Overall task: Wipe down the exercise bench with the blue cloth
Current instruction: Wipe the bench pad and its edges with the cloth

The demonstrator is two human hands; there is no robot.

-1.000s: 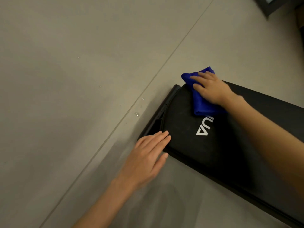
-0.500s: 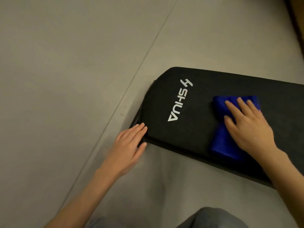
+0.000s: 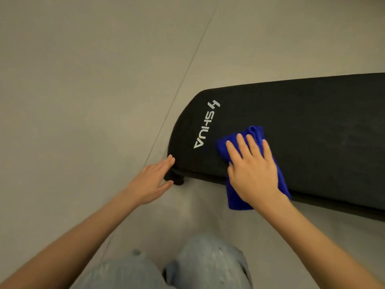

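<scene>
The long black padded exercise bench (image 3: 302, 126) with white SHUA lettering (image 3: 205, 125) is lying across the grey tiled floor (image 3: 83, 80). The right hand (image 3: 253, 172) is pressing flat, fingers spread and open, on the folded blue microfibre cloth (image 3: 237, 200), which is lying on the bench's near edge just beside the lettering and hanging slightly over it. The left hand (image 3: 153, 181) is resting open against the bench's rounded corner. Knees in light blue jeans (image 3: 206, 261) are showing below.
</scene>
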